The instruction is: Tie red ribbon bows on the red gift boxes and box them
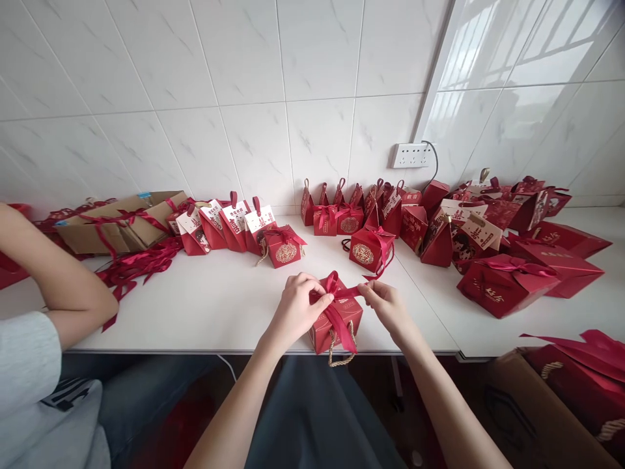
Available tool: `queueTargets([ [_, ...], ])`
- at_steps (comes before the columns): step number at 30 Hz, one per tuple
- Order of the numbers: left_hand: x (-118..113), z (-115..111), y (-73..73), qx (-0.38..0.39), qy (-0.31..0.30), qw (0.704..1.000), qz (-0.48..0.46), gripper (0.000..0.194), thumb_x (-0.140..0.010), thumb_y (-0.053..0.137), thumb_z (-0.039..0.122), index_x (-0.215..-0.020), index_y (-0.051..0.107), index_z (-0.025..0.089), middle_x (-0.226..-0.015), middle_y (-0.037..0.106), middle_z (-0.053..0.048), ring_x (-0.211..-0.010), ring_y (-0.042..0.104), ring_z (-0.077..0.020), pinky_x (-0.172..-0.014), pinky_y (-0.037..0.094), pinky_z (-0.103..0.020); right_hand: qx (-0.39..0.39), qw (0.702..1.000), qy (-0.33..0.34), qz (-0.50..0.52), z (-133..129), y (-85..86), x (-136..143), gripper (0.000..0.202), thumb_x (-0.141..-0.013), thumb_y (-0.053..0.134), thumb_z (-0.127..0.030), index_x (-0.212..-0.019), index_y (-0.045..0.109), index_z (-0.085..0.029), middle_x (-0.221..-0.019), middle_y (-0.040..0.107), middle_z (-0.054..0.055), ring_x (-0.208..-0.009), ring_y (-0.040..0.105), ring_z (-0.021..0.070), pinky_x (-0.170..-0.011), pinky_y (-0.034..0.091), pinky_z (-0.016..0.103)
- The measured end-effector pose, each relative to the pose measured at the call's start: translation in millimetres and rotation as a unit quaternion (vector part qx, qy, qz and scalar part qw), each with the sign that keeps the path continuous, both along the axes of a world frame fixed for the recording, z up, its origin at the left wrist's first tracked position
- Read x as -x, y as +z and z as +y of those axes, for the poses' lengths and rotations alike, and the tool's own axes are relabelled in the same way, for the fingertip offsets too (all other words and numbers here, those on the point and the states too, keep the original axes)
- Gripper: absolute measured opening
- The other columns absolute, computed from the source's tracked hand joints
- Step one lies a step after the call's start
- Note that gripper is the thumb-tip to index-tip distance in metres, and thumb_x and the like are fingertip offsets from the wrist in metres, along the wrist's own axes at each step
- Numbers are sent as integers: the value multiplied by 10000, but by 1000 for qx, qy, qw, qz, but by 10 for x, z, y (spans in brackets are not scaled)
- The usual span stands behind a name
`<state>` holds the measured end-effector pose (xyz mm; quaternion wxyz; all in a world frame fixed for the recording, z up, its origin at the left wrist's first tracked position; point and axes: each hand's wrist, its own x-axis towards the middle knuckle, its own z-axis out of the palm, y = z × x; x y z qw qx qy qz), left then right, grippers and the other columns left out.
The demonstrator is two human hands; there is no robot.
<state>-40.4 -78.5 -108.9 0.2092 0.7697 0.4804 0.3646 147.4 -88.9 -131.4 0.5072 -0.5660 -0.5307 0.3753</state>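
Note:
A red gift box (322,331) with gold print sits at the table's front edge, a twisted gold cord handle (342,362) hanging from its front. Across its top lies a red ribbon (336,316), looped at the middle with one tail down the front. My left hand (303,303) rests at the box's upper left, thumb and fingers pinching the ribbon near its knot. To the right, my right hand (388,306) is closed on the other ribbon end and holds it out sideways. Just beyond stand two bow-tied red boxes, one left (286,251) and one right (372,251).
Several red boxes with looped tops line the wall, and larger red boxes (508,280) stand at right. Loose red ribbons (141,264) lie left beside a cardboard box (122,225). Another person's arm (73,286) leans on the table at left. A carton (541,404) stands lower right.

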Motion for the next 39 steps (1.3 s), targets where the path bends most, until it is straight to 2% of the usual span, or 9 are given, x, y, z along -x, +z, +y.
queueTargets([
  [3,-5,4,-6,-3,3,1000,-2,119,-793,609,283,-699,605,212,-888,624,-42,-984,549,-241,-881,458,-413,6,1000,6,11,-175,61,34,427,-730,568,-529,-511,379,-215,-485,338,-55,-468,269,93,-443,247,243],
  [6,-11,13,-17,-7,7,1000,-6,128,-792,608,285,-688,597,212,-883,622,-41,-973,553,-236,-878,461,-407,13,999,20,24,-353,73,80,415,-742,565,-510,-517,380,-215,-508,367,-42,-495,305,106,-466,281,247],
  [11,-22,12,-22,2,17,1000,-12,141,-795,602,294,-682,588,211,-891,618,-41,-980,552,-236,-887,455,-401,13,994,31,105,-551,-43,197,406,-782,543,-555,-586,460,-209,-610,525,5,-599,455,147,-566,382,262],
  [20,-14,44,-9,6,31,999,-3,131,-790,599,263,-674,583,204,-891,612,-47,-986,541,-246,-903,438,-414,-37,985,-20,170,-810,-259,364,394,-816,553,-475,-571,388,-213,-630,499,1,-605,422,144,-580,377,265],
  [24,15,72,-13,14,33,999,1,121,-800,596,290,-713,591,206,-903,601,-45,-1020,525,-251,-916,428,-414,-79,988,-55,124,-716,-266,171,365,-841,516,-423,-564,402,-214,-628,479,2,-663,470,166,-628,388,283],
  [27,41,82,1,26,21,999,4,129,-799,603,319,-738,599,206,-917,598,-43,-1044,513,-247,-939,417,-407,-94,990,-85,64,-383,-131,-1,316,-858,492,-412,-612,464,-216,-649,485,1,-704,495,175,-680,411,304],
  [31,94,106,60,51,-26,998,15,153,-810,594,356,-764,612,211,-969,599,-44,-1078,503,-241,-957,403,-398,-64,986,153,-4,174,83,-50,246,-783,626,-441,-880,629,-215,-1036,606,72,-924,574,223,-799,465,363],
  [34,149,121,108,88,-79,993,23,179,-813,590,377,-742,604,213,-999,587,-39,-1067,518,-230,-947,406,-382,-63,954,293,-11,415,139,14,300,-729,696,-448,-900,674,-203,-1068,616,79,-959,599,234,-828,487,370],
  [39,222,112,119,105,-125,986,17,176,-814,595,377,-749,591,214,-990,573,-29,-1051,530,-218,-940,412,-364,-86,937,338,-10,380,107,65,273,-798,636,-458,-845,677,-192,-1020,602,76,-949,579,215,-833,466,351],
])
